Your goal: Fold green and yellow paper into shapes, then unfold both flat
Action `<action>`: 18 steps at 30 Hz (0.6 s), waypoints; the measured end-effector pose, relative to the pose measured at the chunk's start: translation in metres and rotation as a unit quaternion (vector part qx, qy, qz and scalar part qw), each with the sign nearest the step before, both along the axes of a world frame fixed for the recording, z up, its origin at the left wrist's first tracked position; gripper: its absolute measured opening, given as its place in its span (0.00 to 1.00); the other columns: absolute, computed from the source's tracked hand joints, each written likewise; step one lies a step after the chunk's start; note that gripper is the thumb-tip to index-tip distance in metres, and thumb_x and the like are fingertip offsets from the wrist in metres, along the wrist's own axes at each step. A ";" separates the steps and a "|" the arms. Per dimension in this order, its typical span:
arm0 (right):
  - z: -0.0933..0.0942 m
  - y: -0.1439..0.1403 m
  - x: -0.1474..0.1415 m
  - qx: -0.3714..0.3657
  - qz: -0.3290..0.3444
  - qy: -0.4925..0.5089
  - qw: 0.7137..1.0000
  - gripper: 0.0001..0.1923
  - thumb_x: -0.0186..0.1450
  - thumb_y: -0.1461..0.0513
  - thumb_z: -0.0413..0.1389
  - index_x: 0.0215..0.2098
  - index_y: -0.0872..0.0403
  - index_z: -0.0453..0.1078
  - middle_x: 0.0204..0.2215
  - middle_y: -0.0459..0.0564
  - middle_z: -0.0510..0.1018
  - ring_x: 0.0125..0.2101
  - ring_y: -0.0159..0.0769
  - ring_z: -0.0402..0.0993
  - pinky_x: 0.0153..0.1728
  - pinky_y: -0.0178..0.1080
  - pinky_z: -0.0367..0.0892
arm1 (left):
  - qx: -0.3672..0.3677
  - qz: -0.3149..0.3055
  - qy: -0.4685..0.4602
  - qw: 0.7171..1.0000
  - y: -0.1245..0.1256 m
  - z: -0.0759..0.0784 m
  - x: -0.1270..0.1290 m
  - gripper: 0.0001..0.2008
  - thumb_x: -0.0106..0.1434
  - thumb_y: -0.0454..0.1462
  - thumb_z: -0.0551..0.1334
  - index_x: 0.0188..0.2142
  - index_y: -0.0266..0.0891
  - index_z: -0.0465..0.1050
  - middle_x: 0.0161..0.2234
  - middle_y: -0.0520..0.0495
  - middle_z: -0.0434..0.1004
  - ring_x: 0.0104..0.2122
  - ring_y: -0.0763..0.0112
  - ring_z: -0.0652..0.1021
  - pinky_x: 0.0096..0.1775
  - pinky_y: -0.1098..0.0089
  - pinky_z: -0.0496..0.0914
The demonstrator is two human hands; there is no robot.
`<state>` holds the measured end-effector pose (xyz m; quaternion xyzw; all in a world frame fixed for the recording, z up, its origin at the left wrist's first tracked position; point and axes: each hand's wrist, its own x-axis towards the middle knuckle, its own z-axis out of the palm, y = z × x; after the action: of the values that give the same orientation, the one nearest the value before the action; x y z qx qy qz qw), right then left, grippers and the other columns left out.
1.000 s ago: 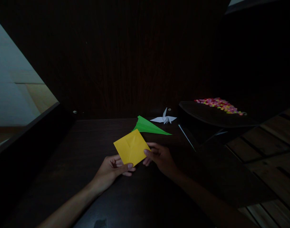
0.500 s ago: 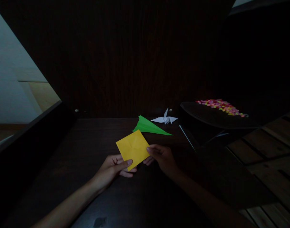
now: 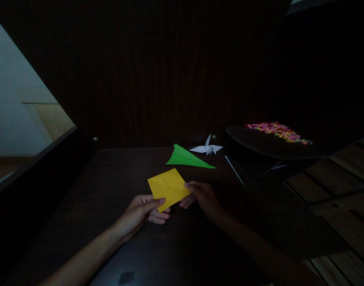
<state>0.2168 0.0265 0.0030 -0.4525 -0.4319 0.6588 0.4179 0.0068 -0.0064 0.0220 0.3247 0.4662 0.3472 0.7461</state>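
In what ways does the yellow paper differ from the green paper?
The yellow paper is squarish, while the green paper is long and pointed. The left hand and right hand hold the yellow paper; the green paper lies on the dark table. Both are creased paper.

Left hand (image 3: 141, 210) pinches the yellow paper (image 3: 170, 186) at its seven o'clock, right hand (image 3: 205, 197) at three; green folded paper (image 3: 186, 158) lies at one, a dim multicoloured pile (image 3: 279, 131), perhaps small pieces, at two

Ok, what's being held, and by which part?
The yellow paper: left hand grips it at the near corner, right hand at the right corner.
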 end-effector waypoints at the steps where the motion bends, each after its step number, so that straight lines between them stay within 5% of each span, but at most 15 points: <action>1: 0.000 0.000 0.000 0.004 -0.001 -0.004 1.000 0.21 0.56 0.47 0.62 0.27 0.58 0.71 0.17 0.51 0.78 0.16 0.37 0.77 0.16 0.33 0.70 | 0.005 -0.005 0.002 1.000 0.000 0.000 0.000 0.18 0.49 0.44 0.76 0.32 0.32 0.81 0.30 0.39 0.84 0.26 0.69 0.81 0.28 0.73 0.75; 6: 0.004 -0.001 0.001 0.052 -0.016 -0.025 0.998 0.21 0.56 0.47 0.62 0.26 0.57 0.70 0.14 0.46 0.75 0.14 0.33 0.73 0.13 0.30 0.64 | 0.027 -0.035 0.008 0.999 -0.003 0.001 -0.001 0.18 0.51 0.45 0.74 0.32 0.30 0.80 0.30 0.36 0.84 0.25 0.66 0.82 0.30 0.69 0.76; 18: 0.004 -0.004 0.001 0.121 -0.001 -0.029 0.992 0.23 0.57 0.46 0.63 0.37 0.57 0.72 0.19 0.47 0.78 0.18 0.38 0.77 0.18 0.36 0.71 | 0.101 -0.031 0.046 0.993 -0.001 0.001 -0.001 0.21 0.52 0.48 0.73 0.34 0.30 0.80 0.30 0.38 0.84 0.29 0.60 0.83 0.34 0.66 0.77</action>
<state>0.2178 0.0220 0.0074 -0.4181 -0.5202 0.5874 0.4577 0.0056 -0.0077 0.0230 0.4283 0.4520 0.3541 0.6977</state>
